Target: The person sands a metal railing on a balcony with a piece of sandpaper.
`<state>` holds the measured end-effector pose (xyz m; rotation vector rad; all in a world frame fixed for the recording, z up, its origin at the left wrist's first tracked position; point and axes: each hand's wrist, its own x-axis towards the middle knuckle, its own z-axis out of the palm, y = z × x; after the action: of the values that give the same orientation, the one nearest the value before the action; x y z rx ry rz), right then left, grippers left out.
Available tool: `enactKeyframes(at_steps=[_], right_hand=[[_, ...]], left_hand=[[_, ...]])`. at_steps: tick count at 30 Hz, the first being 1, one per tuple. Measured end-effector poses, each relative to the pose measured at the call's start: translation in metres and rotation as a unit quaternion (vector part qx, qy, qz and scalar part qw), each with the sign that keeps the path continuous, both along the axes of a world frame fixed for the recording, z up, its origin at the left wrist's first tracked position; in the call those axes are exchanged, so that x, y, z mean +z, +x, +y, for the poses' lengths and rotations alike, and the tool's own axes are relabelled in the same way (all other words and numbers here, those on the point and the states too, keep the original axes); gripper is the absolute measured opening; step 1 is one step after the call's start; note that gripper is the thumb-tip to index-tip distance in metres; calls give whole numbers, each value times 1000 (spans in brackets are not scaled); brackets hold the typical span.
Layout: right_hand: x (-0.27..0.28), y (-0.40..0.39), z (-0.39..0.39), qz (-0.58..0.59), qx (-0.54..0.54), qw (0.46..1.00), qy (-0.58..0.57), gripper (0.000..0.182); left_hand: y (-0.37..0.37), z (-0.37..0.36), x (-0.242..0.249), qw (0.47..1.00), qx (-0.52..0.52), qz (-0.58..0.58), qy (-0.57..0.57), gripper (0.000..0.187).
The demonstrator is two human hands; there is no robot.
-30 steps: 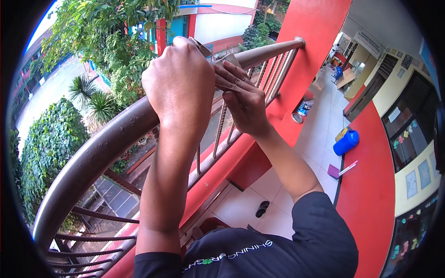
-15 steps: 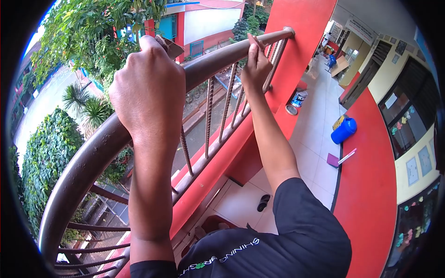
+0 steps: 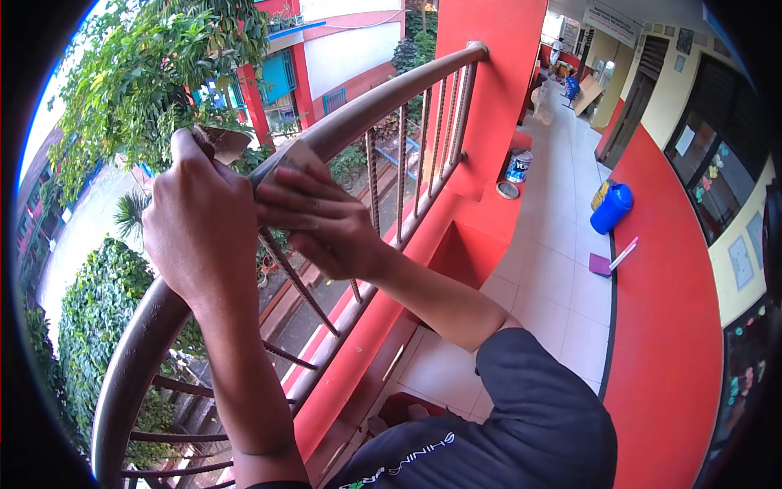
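A thick brown metal handrail (image 3: 358, 110) curves from the lower left up to a red pillar. My left hand (image 3: 199, 228) is closed over the rail, and a curled brown piece of sandpaper (image 3: 224, 144) sticks out past its thumb. Close beside it, my right hand (image 3: 330, 220) presses a second sheet of sandpaper (image 3: 300, 163) against the rail, its fingers slightly blurred. The palms and the undersides of both sheets are hidden.
Ribbed bars (image 3: 402, 171) stand under the rail above a red ledge. A paint can (image 3: 518, 167) and its round lid (image 3: 507, 191) sit by the pillar. Along the corridor are a blue bin (image 3: 611, 209) and a purple dustpan (image 3: 600, 264). Trees grow outside.
My right hand has come down the rail from near the pillar to beside my left hand. My left hand sits lower and further left in view as the camera shifted.
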<state>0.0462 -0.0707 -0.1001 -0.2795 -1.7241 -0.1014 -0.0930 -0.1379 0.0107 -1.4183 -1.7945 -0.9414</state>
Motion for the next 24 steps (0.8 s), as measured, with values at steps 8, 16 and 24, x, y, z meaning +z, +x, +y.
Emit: enactKeyframes(at_steps=[8,16,24], right_hand=[[-5,55,91,218,-85,972,-35,43],[19,103,118,276,-119,951,-66,46],[-8,50,73,166,15,984,-57,38]], left_hand=[[10,1,-1,999,-3,25,-29,20],[19,22,7,994,-78,9,-70,23],[20,23,0,996,-43,-11,-82,25]])
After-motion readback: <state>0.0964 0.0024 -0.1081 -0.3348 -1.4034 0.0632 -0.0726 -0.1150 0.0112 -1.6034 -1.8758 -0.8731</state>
